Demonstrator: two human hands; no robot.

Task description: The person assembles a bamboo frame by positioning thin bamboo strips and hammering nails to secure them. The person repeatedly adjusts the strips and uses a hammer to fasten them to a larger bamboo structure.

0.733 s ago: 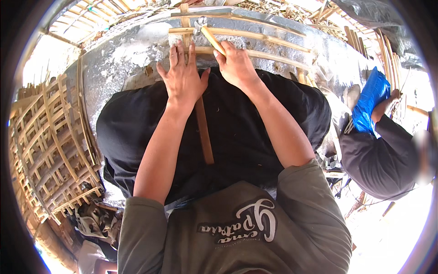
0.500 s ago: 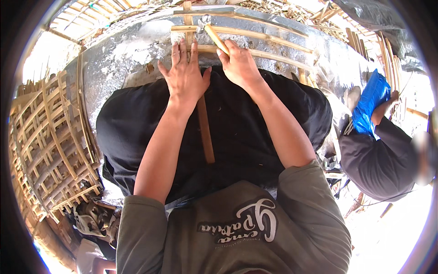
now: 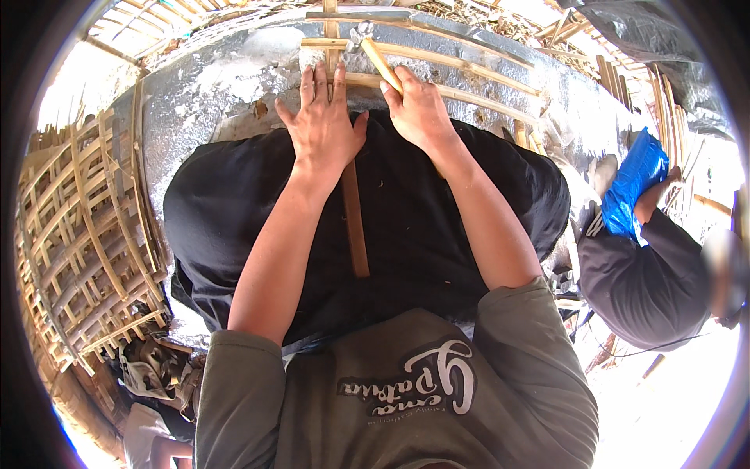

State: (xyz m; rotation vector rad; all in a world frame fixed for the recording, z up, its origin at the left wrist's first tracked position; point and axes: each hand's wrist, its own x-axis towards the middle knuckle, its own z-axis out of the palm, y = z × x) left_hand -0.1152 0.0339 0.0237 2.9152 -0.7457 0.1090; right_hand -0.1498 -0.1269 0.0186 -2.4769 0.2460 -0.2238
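Note:
Beyond my knees, long bamboo slats (image 3: 461, 61) lie side by side, crossed near their left ends by an upright slat (image 3: 354, 223) that runs back over my lap. My left hand (image 3: 324, 125) lies flat on this crossing slat, fingers spread, fingertips by the nearest long slat. In my right hand (image 3: 422, 113), closed round its light wooden handle, is a hammer (image 3: 381, 66). The grey metal hammer head sits over the slats, just right of the crossing. Whether it touches the wood I cannot tell.
To the left leans a stack of woven bamboo lattice panels (image 3: 86, 234). At the right sits another person (image 3: 648, 273) with a blue plastic sheet (image 3: 637, 184). Bamboo strips (image 3: 668, 102) stand behind that person. A grey stained surface (image 3: 219, 78) lies under the slats.
The slats, both my hands and the hammer have shifted slightly to the right in view. My left hand stays flat on the crossing slat, and my right keeps its hold on the hammer.

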